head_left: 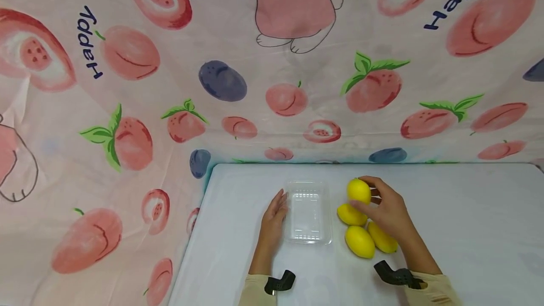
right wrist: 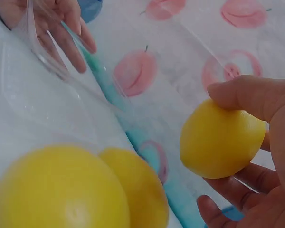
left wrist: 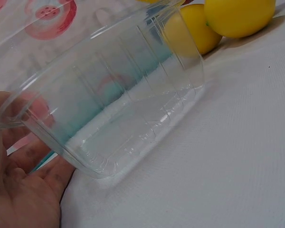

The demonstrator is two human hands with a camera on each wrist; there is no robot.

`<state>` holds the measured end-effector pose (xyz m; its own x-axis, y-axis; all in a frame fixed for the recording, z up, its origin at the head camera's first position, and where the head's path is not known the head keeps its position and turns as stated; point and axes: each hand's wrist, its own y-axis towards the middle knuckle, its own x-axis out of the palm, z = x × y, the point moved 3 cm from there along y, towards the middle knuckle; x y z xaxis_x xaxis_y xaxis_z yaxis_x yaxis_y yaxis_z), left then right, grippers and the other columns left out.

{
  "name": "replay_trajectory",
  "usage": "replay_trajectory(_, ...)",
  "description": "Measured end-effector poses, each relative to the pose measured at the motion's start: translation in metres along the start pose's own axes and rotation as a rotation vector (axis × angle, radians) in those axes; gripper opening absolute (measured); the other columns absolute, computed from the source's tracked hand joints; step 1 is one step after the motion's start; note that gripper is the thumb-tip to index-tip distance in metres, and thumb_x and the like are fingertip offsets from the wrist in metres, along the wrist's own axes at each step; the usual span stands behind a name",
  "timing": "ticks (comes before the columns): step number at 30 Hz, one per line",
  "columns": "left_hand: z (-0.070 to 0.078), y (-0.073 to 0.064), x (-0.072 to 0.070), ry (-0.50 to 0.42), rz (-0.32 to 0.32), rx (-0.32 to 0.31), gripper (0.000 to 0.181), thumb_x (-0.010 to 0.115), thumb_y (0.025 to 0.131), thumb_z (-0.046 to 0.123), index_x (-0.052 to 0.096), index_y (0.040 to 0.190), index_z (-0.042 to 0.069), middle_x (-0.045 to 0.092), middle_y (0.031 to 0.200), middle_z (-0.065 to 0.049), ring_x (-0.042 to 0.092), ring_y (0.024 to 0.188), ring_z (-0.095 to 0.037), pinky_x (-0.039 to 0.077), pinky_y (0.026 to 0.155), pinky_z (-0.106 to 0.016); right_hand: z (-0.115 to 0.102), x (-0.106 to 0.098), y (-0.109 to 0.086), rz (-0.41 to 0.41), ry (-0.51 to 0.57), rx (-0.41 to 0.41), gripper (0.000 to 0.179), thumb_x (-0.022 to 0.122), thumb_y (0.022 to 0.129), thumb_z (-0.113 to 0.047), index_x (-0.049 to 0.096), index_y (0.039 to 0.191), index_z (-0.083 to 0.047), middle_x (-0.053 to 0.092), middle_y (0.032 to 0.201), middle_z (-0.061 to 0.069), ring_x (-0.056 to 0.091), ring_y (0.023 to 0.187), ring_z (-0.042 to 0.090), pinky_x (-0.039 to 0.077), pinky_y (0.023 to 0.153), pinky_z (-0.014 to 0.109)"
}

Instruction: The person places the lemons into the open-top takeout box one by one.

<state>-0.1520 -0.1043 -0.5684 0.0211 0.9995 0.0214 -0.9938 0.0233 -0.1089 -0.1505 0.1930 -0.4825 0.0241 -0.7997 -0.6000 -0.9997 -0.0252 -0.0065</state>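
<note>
A clear plastic container (head_left: pixel 308 216) stands uncovered on the white table. Against its left side rests my left hand (head_left: pixel 273 221), its fingers fairly straight along the wall, as the left wrist view also shows. My right hand (head_left: pixel 391 209) pinches a yellow lemon (right wrist: pixel 222 140) between thumb and fingers, to the right of the container. In the right wrist view this lemon is held up off the table. Below and beside that hand lie three more lemons: one (head_left: pixel 351 215) just under the held one, one (head_left: pixel 360 242) nearer me, and one (head_left: pixel 383 238) partly under the wrist.
The white tabletop (head_left: pixel 471 225) reaches out to both sides. A fruit-printed cloth (head_left: pixel 255 79) hangs behind it and along its left edge. Each sleeved forearm wears a black wrist mount, the left one (head_left: pixel 279 282) and the right one (head_left: pixel 397 275).
</note>
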Motion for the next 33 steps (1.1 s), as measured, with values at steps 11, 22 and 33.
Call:
replay_trajectory(11,-0.001,-0.002,-0.001,-0.001,0.003,0.002,0.051,0.049,0.106,0.017,0.042,0.157,0.021,0.047,0.159,-0.004,0.04,0.15,-0.025,0.031,0.124,-0.048,-0.026,0.035,0.008,-0.023,0.035,-0.039,0.074,0.083,0.085,-0.039,0.048,0.145,-0.014,0.06,0.134,0.012,0.058,0.119,0.032,0.053,0.104,0.055)
replay_trajectory(22,-0.003,-0.003,-0.003,0.028,0.005,-0.021,0.051,0.05,0.106,0.022,0.043,0.156,0.025,0.048,0.158,0.0,0.041,0.149,-0.023,0.033,0.123,-0.048,-0.038,0.066,0.019,-0.003,-0.026,-0.103,0.069,0.086,0.082,-0.033,0.056,0.14,-0.013,0.06,0.138,0.012,0.059,0.12,0.032,0.053,0.103,0.054)
replay_trajectory(33,-0.003,-0.001,-0.003,0.015,-0.005,-0.017,0.051,0.05,0.106,0.021,0.043,0.157,0.024,0.049,0.157,0.001,0.043,0.148,-0.023,0.034,0.123,-0.048,-0.037,0.087,0.032,0.037,-0.124,-0.111,0.069,0.088,0.08,-0.034,0.058,0.137,-0.011,0.065,0.134,0.014,0.055,0.122,0.036,0.044,0.109,0.058)
